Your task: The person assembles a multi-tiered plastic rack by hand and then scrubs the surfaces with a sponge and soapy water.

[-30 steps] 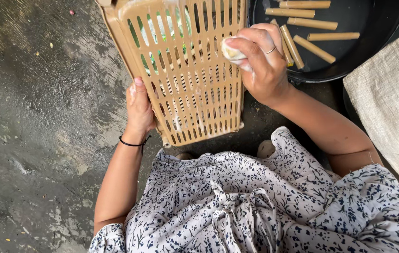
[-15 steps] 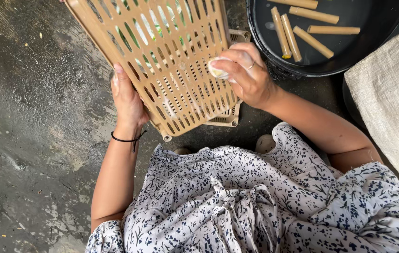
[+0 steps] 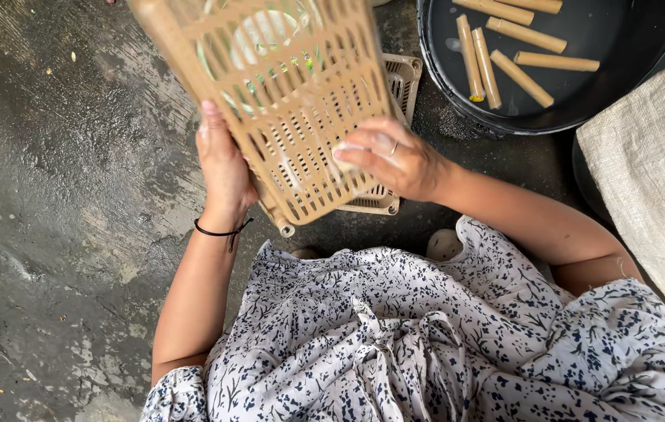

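My left hand grips the left edge of a tan slotted plastic basket, which is held tilted above the wet ground. My right hand presses a small pale sponge against the basket's lower right side; the sponge is mostly hidden under my fingers. A black band circles my left wrist and a ring sits on my right hand. Something green and white shows through the basket's slots.
A second tan slotted basket lies on the ground behind the held one. A black tub at upper right holds several bamboo tubes in water. A woven sack lies at the right. The concrete floor is wet.
The basket has been turned and tilted further. My right hand with the sponge has slid down from the basket's upper right to its lower right. The second basket behind has come into view.
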